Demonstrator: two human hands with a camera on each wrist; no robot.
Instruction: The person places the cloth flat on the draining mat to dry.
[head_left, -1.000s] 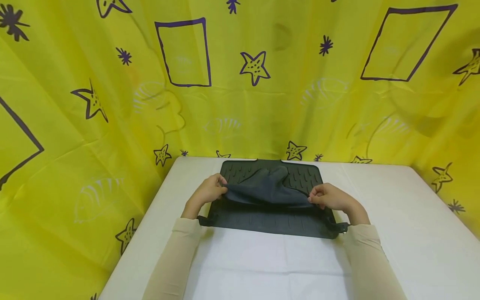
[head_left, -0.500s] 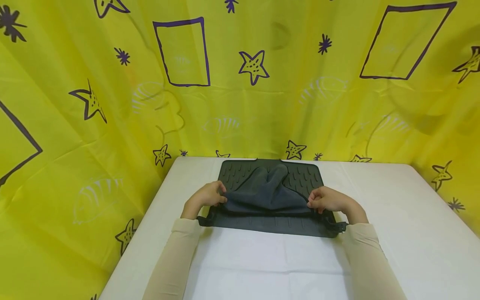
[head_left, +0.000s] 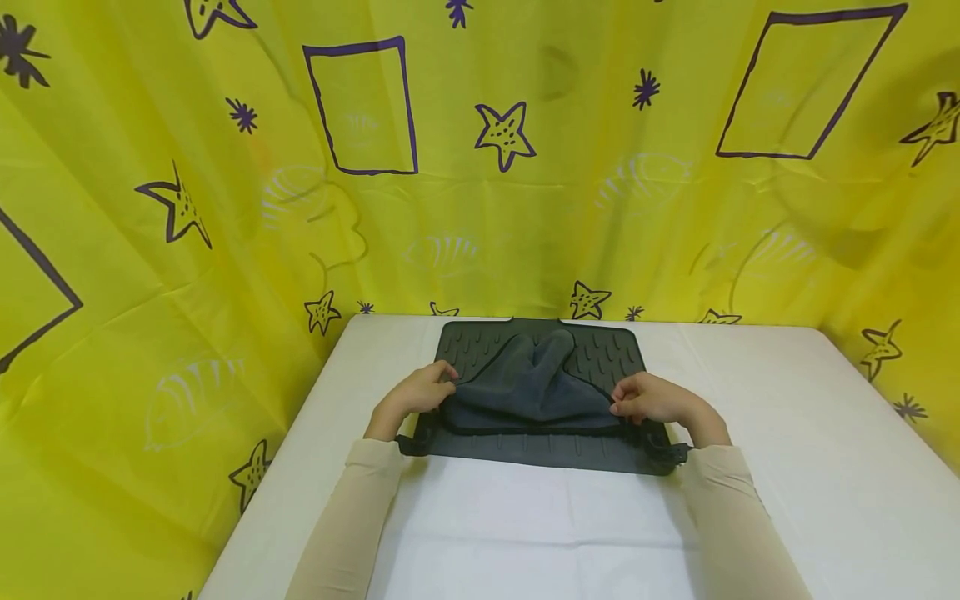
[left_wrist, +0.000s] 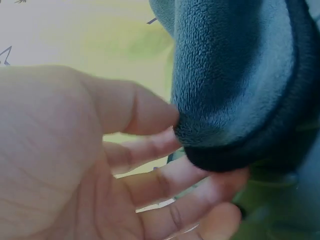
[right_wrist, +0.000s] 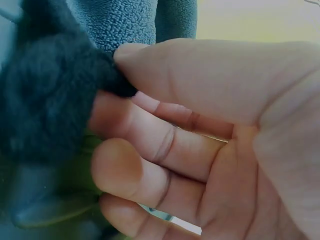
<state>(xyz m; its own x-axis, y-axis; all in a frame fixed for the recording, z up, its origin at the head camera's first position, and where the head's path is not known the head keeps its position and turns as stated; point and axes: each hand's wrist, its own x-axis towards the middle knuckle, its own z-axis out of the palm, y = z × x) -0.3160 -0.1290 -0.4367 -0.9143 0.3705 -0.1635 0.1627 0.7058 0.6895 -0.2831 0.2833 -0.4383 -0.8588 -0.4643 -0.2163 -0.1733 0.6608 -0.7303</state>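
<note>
A dark grey cloth [head_left: 525, 396] with black edging lies bunched in raised folds on a dark ribbed mat [head_left: 600, 354]. My left hand [head_left: 414, 393] pinches its left corner between thumb and fingers; the left wrist view shows the plush cloth [left_wrist: 225, 75] at those fingertips. At the opposite side, my right hand [head_left: 660, 400] pinches the right corner. The right wrist view shows the black edging [right_wrist: 45, 100] between thumb and fingers. The cloth's front edge spans between both hands, low over the mat's front part.
The mat rests on a white-covered table [head_left: 487, 517], near its back edge. A yellow curtain [head_left: 525, 208] with stars and drawn frames hangs behind and at the sides. Dark straps [head_left: 408, 446] circle both wrists.
The cloth's front edge has come down and toward me, covering more of the mat's front. Both hands keep hold of the corners, with the left slightly lower than before.
</note>
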